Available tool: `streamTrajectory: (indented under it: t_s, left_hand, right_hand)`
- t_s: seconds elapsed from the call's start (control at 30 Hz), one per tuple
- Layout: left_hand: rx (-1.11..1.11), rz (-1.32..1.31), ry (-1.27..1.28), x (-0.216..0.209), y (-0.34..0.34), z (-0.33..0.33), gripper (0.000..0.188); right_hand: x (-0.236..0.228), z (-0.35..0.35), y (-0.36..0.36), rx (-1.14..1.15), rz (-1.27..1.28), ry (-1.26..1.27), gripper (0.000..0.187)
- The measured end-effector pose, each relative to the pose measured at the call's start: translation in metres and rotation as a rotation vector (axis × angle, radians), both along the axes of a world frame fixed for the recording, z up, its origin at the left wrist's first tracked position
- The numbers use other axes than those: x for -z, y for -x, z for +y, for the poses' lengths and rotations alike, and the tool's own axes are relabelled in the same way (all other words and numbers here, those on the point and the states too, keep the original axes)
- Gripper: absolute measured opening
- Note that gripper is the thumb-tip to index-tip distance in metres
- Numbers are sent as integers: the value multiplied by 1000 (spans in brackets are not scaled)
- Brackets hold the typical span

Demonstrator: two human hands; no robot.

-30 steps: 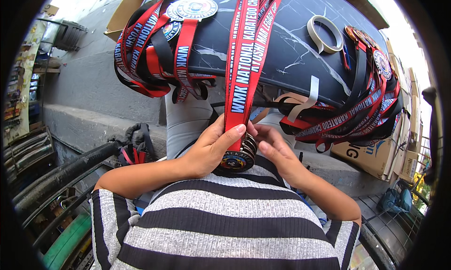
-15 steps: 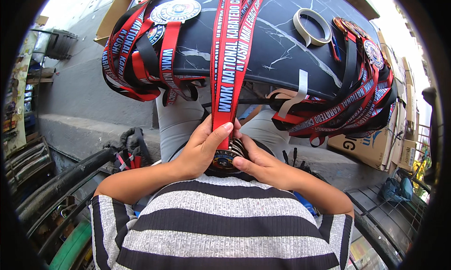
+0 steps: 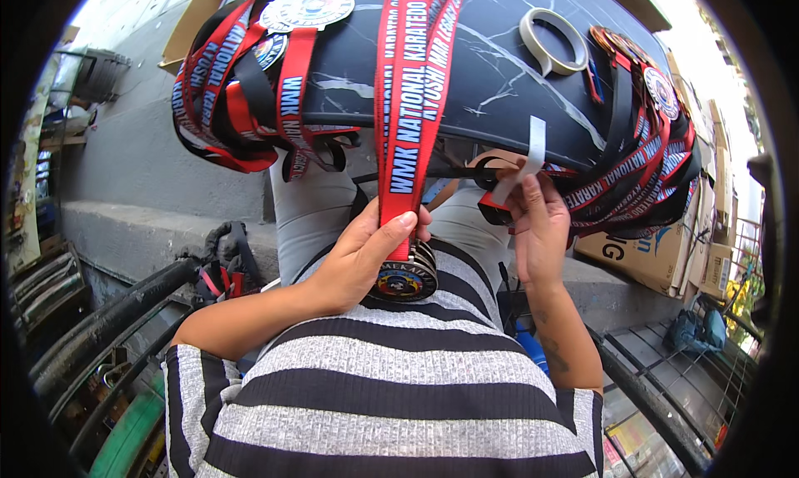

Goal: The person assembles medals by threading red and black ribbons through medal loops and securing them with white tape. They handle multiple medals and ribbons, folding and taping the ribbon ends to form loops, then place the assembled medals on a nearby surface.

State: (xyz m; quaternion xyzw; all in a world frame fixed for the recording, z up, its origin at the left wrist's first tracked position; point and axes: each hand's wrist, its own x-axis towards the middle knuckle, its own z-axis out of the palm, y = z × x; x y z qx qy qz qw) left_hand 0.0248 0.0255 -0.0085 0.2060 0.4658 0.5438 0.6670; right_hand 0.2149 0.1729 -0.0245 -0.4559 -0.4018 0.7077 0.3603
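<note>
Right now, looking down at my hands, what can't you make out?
All in the head view:
Left hand: some fingers, hidden behind the red ribbons.
Medal stack: how many medals; the front one covers those behind.
Right hand: whether it pinches the tape strip; the strip and fingers overlap.
Ribbons' upper ends and the black tabletop's far side: cut off by the top edge.

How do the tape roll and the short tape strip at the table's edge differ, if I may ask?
The tape roll is a ring with an open middle; the tape strip is a single short length.
The roll lies wholly on the dark table; the strip hangs partly over its edge.
The right hand's fingers are at the strip's hanging part; no hand touches the roll.
Both are pale.
</note>
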Motion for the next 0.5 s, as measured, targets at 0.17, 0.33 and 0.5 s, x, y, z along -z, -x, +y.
streamTrajectory:
  t_s: [0.17, 0.33, 0.5]
  left_hand:
    - [4, -5, -69, 1, 2, -4, 48]
    - [5, 15, -145, 2, 0, -7, 61]
    - [-8, 179, -176, 3, -1, -8, 53]
  right_hand:
    - [-48, -10, 6, -200, 83, -511, 16]
    - [-68, -8, 24, -657, 40, -342, 14]
    - [-53, -14, 42, -728, 3, -206, 17]
